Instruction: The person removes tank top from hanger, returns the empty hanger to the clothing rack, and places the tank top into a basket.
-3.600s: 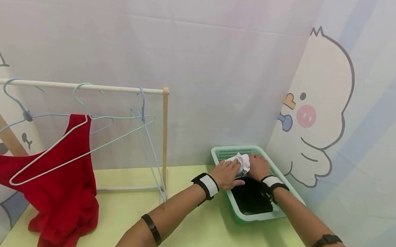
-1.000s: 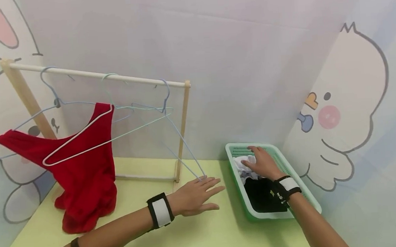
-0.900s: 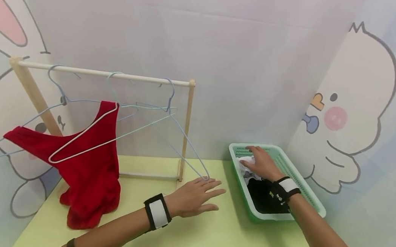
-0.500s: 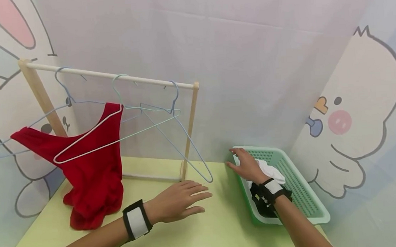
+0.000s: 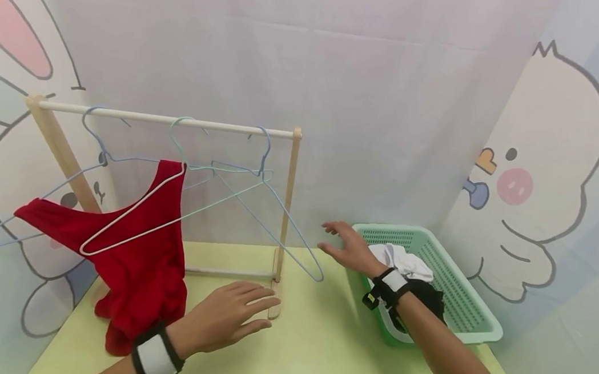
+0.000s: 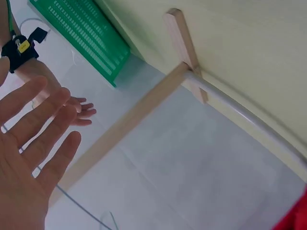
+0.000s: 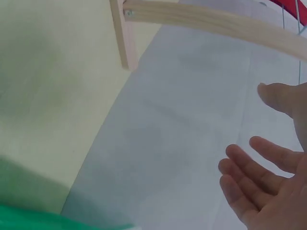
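Observation:
My left hand (image 5: pixel 225 317) hovers above the table, fingers straight and spread, between the red sleeveless top (image 5: pixel 143 248) and the rack's right foot. It holds nothing, as the left wrist view also shows. My right hand (image 5: pixel 352 249) is in the air just left of the green basket (image 5: pixel 462 283), thumb apart and fingers loosely bent around nothing. Nearest to it on the rack is a bare blue hanger (image 5: pixel 294 227). A bare pale green hanger (image 5: pixel 228 201) hangs mid-rail, in front of the red top, which is on another blue hanger (image 5: pixel 74 176).
In the basket lie a white cloth (image 5: pixel 404 263) and a black cloth (image 5: pixel 430 299), partly behind my right wrist. The drying rack's white rail (image 5: pixel 213 125) rests on wooden posts (image 5: pixel 291 182). A curtain wall (image 5: pixel 378 119) closes off the back of the yellow table (image 5: pixel 309 341).
Both hands were at the white cloth in the basket; they let go. My left hand pulled back left, then my right hand rose out leftward over the rim. The view turned left.

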Motion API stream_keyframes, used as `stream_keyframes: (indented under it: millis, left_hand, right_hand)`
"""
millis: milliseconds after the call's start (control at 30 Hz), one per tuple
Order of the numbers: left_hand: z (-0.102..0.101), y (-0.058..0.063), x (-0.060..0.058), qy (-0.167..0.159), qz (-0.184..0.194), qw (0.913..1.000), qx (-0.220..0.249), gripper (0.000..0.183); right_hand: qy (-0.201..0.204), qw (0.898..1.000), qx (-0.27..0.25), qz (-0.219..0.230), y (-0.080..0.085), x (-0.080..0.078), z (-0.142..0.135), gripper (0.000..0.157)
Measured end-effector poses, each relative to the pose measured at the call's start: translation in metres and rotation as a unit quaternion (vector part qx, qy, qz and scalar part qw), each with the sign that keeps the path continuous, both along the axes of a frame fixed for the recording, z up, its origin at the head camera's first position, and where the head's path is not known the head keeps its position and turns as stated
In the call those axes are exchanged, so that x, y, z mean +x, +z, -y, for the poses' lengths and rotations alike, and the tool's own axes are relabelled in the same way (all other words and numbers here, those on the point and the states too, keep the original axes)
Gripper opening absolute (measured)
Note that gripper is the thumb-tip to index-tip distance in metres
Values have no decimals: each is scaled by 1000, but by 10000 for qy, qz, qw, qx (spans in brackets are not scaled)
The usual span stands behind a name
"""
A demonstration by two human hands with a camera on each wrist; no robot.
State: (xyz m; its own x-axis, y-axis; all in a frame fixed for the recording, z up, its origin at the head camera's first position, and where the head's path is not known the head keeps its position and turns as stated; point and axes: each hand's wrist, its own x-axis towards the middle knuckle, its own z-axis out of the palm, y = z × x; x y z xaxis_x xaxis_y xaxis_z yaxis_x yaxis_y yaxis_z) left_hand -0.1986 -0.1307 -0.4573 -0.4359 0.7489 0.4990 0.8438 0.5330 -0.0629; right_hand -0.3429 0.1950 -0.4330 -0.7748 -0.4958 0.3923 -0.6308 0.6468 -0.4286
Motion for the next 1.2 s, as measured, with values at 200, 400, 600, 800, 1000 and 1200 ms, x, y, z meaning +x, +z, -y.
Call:
stream_keyframes:
  millis: [200, 400, 600, 800, 1000, 1200]
  left_hand:
    - [30, 0, 14, 407, 428, 9969, 527, 37]
    - [64, 9, 29, 440, 238, 9926, 1104, 37]
    - [94, 27, 43, 509, -137, 9910, 1228, 33]
    - [123, 48, 50, 111, -452, 9889, 1410, 37]
    - [149, 84, 55, -313, -863, 9780, 1874, 37]
    - [187, 120, 51, 463, -1026, 9702, 2144, 55]
  right_hand:
    - [563, 9980, -294, -52, -7, -3, 20, 49]
    - [926, 9941, -465, 315, -3, 1, 43, 50]
    - [1069, 9897, -824, 483, 1, 4, 63, 48]
    - [1129, 9852, -1127, 631, -2, 0, 76, 48]
    - [1426, 9778, -1374, 684, -6, -5, 87, 36]
    - [1468, 9703, -1751, 795, -5, -7, 96, 26]
